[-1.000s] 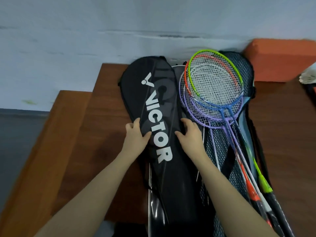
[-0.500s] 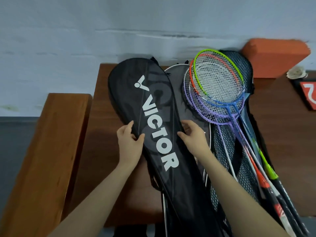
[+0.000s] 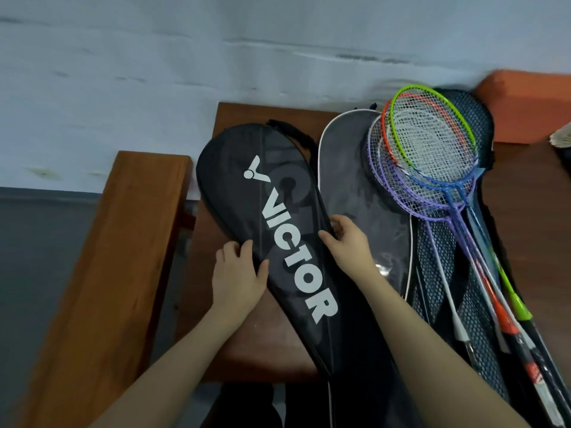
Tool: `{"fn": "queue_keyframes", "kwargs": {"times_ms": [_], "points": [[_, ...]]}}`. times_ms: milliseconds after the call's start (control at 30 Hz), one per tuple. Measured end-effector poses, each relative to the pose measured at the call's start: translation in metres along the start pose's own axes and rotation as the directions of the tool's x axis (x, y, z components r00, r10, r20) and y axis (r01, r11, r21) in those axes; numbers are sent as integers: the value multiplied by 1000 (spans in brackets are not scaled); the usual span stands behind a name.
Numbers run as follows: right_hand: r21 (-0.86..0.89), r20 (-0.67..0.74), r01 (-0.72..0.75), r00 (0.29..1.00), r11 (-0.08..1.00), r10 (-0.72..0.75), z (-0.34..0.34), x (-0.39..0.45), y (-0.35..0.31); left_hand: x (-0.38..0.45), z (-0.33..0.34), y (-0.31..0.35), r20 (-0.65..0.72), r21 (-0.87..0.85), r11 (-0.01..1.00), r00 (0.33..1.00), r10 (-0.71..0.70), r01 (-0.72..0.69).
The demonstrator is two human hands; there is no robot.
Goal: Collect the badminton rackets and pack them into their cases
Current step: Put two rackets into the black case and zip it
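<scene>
A black racket case printed VICTOR lies slanted across the wooden table. My left hand grips its left edge and my right hand grips its right edge, thumbs on top. To the right lies a grey case with a white rim. Several rackets with green, orange, purple and blue frames are stacked on a black mesh case, handles pointing toward me at the lower right.
A wooden bench stands left of the table, with grey floor beyond it. An orange block sits against the pale wall at the back right. A white shuttlecock shows at the right edge.
Both hands have swung the black VICTOR case leftward off the grey case, which now shows beside it. The rackets have not moved.
</scene>
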State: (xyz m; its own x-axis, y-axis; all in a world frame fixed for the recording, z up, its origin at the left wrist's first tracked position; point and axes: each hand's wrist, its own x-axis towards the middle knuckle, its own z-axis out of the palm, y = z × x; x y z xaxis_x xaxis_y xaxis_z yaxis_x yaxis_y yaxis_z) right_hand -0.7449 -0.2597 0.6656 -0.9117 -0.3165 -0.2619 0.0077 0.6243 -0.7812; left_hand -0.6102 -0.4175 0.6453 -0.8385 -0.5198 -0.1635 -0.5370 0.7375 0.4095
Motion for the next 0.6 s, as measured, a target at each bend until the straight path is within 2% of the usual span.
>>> {"fn": "queue_keyframes", "kwargs": {"times_ms": [67, 133, 267, 333, 433, 500, 600], "points": [[59, -17, -55, 998, 997, 56, 3, 11, -9, 8, -8, 4, 0, 4, 999, 999, 37, -37], [93, -15, -110, 994, 990, 111, 4, 20, -14, 17, -17, 10, -20, -44, 989, 990, 138, -139], [98, -29, -42, 999, 994, 45, 0, 15, -28, 42, -32, 29, -39, -110, 945, 952, 304, -307], [121, -40, 57, 998, 991, -52, -5, 2, -39, 57, -45, 44, 3, -165, 946, 959, 284, -280], [128, -8, 221, 975, 967, -222, -12, -18, -58, 79, -64, 62, -63, -308, 914, 964, 258, -264], [126, 5, 279, 959, 952, -282, -16, -26, -66, 90, -77, 73, -101, -397, 889, 973, 206, -229], [97, -15, 326, 945, 940, -326, -22, -30, -70, 100, -88, 84, -135, -378, 906, 980, 148, -189]]}}
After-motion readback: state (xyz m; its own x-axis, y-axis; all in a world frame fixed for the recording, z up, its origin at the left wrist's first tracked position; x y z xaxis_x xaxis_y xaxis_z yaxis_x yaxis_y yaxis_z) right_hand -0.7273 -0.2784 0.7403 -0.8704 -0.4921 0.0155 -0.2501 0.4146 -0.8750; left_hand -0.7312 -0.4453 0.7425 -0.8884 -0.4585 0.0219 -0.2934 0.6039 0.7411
